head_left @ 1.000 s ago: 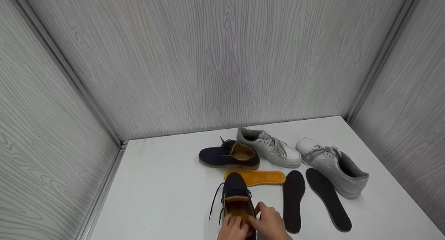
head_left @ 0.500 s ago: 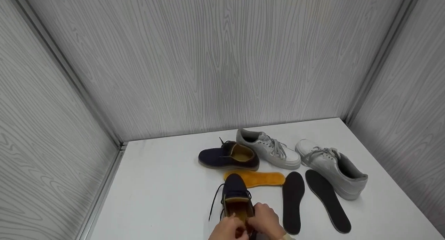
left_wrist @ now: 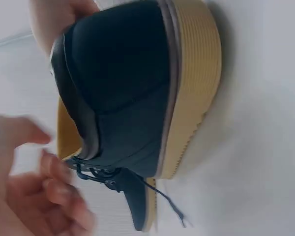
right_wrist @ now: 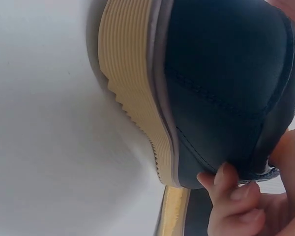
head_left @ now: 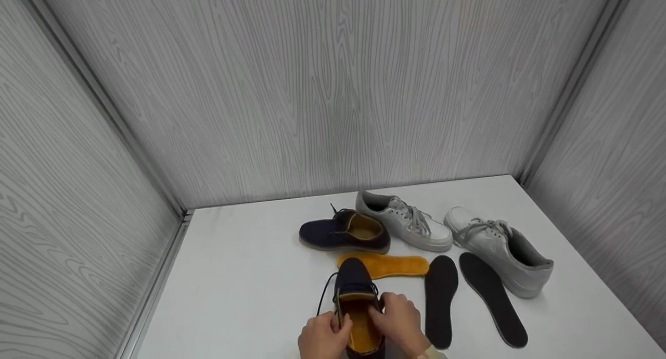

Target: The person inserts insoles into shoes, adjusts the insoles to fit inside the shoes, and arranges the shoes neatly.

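Note:
A navy lace-up shoe (head_left: 354,271) stands on the white table with its toe pointing away from me. Inside it, a yellow-orange insole (head_left: 362,334) shows toward the heel. My right hand (head_left: 399,320) grips the shoe's right side, thumb over the collar and fingertips (right_wrist: 226,174) against the outer wall. At the left rim is my left hand (head_left: 323,337), its fingertips overlapping the opening in the head view. In the left wrist view that hand (left_wrist: 34,187) is blurred, with its thumb and loosely bent fingers apart beside the collar. A loose lace (head_left: 325,291) trails at the left.
The matching navy shoe (head_left: 318,234) lies sideways behind, with a yellow insole (head_left: 403,266) in front of it. Two black insoles (head_left: 441,299) lie to the right. White sneakers (head_left: 416,228) stand at the back right. Grey wood-grain walls (head_left: 333,88) enclose the table.
My left hand has come out of the shoe and moved left to its rim, uncovering the insole inside. My right hand stays on the right side.

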{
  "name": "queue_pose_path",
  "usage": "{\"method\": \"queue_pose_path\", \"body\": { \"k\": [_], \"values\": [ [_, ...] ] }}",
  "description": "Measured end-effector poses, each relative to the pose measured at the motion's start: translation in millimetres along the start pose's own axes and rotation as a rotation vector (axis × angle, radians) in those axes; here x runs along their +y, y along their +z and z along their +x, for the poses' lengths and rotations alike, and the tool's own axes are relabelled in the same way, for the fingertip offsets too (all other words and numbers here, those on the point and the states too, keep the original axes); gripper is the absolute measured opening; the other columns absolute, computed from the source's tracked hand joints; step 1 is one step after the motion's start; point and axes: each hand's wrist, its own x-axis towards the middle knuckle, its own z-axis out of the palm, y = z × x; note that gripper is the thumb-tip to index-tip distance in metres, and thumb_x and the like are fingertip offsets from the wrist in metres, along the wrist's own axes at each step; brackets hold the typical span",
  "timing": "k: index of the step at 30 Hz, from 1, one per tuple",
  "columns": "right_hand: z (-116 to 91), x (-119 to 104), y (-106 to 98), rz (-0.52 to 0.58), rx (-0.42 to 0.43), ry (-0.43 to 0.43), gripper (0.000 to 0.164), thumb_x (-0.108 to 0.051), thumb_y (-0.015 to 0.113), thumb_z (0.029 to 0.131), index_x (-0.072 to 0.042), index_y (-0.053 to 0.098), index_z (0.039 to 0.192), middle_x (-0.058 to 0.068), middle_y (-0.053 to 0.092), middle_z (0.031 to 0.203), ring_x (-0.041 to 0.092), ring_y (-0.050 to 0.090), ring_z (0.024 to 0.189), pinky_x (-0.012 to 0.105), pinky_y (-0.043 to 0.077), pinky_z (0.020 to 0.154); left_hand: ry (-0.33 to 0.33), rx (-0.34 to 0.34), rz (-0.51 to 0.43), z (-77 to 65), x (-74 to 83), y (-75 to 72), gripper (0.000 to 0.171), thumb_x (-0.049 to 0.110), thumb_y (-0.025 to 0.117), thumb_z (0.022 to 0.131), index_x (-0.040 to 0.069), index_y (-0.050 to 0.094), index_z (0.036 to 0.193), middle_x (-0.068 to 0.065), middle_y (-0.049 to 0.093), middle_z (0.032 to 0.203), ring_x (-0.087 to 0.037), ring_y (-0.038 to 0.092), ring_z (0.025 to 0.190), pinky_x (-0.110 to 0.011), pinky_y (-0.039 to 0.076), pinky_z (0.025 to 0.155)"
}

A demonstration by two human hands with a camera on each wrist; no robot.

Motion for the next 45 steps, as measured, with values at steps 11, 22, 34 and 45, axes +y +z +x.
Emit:
{"method": "queue_pose_path", "body": {
  "k": [11,22,34,45],
  "values": [
    [12.0,3.2,1.4,-0.02,-0.168,0.068,0.024,-0.027,0.068,0.069,-0.007,0.062,0.081,0.003,0.056,0.068,0.019,0.052,0.057,0.037,0.042,0.051,-0.182,-0.302,0.033,22.6,-3.6,24.3,0.035,0.038,0.066,0.078,0.004,0.059,0.079,-0.005,0.056,0.066,-0.021,0.055,0.058,-0.04,0.045,0.053],
    [12.1,5.0,6.8,-0.021,-0.186,0.087,0.019,-0.02,0.063,0.066,-0.008,0.062,0.082,0.004,0.058,0.072,0.02,0.052,0.06,0.04,0.042,0.053,-0.219,-0.329,0.075,27.2,-4.7,29.0,0.025,0.023,0.064,0.071,0.003,0.059,0.085,-0.007,0.058,0.073,-0.023,0.055,0.064,-0.044,0.046,0.059],
    [11.2,2.8,8.9,-0.02,-0.217,0.123,0.022,-0.021,0.064,0.068,-0.007,0.063,0.085,0.004,0.058,0.073,0.021,0.053,0.063,0.041,0.044,0.056,-0.245,-0.324,0.088,24.3,-5.2,29.4,0.027,0.019,0.065,0.069,0.001,0.061,0.09,-0.008,0.06,0.079,-0.025,0.059,0.071,-0.048,0.047,0.065],
    [10.8,1.9,9.0,0.003,-0.24,0.109,0.016,-0.021,0.06,0.068,-0.009,0.062,0.08,0.004,0.057,0.072,0.022,0.052,0.061,0.04,0.04,0.053,-0.279,-0.319,0.075,22.5,-5.9,25.9,0.027,0.019,0.065,0.07,0.002,0.06,0.09,-0.007,0.061,0.08,-0.026,0.059,0.073,-0.049,0.046,0.067]
  ]
}}
